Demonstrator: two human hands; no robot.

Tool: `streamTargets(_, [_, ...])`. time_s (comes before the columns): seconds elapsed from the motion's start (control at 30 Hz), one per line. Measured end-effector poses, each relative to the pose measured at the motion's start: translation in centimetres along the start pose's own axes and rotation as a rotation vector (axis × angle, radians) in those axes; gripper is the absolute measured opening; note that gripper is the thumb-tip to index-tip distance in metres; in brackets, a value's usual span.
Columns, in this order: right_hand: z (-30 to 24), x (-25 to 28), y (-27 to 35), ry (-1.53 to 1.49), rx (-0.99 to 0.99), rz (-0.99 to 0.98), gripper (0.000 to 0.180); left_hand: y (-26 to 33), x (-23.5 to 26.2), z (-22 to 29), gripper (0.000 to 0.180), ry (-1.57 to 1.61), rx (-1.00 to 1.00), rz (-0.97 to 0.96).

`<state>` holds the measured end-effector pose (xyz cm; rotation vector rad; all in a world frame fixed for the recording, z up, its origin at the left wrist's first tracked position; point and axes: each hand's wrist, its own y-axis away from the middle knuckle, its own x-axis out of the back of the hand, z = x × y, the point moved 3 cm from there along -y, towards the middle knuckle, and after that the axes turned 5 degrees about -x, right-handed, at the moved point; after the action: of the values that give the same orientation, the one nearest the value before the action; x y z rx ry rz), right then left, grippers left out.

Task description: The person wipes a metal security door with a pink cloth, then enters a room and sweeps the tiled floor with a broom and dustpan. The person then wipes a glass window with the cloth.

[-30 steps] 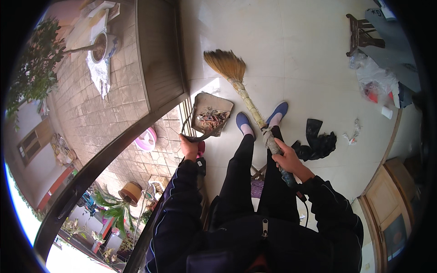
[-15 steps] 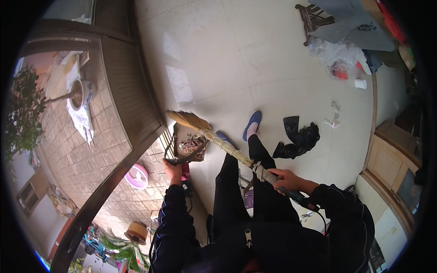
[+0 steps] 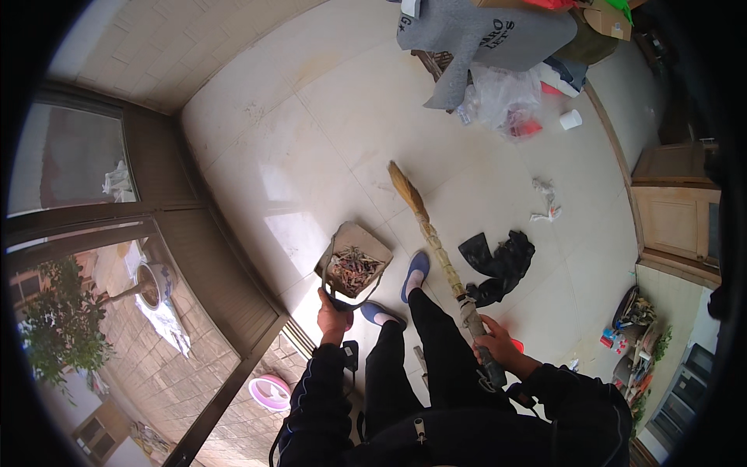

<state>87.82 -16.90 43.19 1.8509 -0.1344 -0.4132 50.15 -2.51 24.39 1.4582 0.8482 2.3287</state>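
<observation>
Straw broom (image 3: 436,241) slants forward from the gripping right hand (image 3: 492,342), while the left hand (image 3: 333,315), fist closed, keeps the dustpan (image 3: 354,261) level so litter stays inside.

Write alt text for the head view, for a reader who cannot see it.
Seen from above, a person stands on a pale tiled floor, left hand holding a dustpan full of debris, right hand gripping a broom. A black cloth lies right of the feet; clutter fills the far corner.

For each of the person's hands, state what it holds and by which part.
Left hand: brown litter-filled dustpan, by its dark handle. Right hand: straw-headed bamboo broom, near the stick's top end.
</observation>
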Motion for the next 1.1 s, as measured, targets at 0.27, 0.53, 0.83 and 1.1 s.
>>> streamTargets(0.27, [-7.1, 5.2, 1.2, -0.403, 0.056, 0.036, 0.053, -6.6, -1.8, 16.0, 0.101, -0.296, -0.288, -0.205])
streamTargets(0.53, [-17.2, 9.2, 2.9, -0.98, 0.004, -0.363, 0.046, -8.4, -4.3, 25.3, 0.094, -0.318, -0.422, -0.323])
streamTargets(0.83, [-35.8, 11.5, -5.5, -1.191, 0.543, -0.287, 0.023, -6.9, -1.7, 26.6, 0.092, -0.146, -0.447, -0.227])
streamTargets(1.1, [-51.7, 11.3, -10.8, -1.272, 0.676, -0.194, 0.023, -1.6, 1.2, 18.6, 0.067, -0.129, -0.251, -0.136])
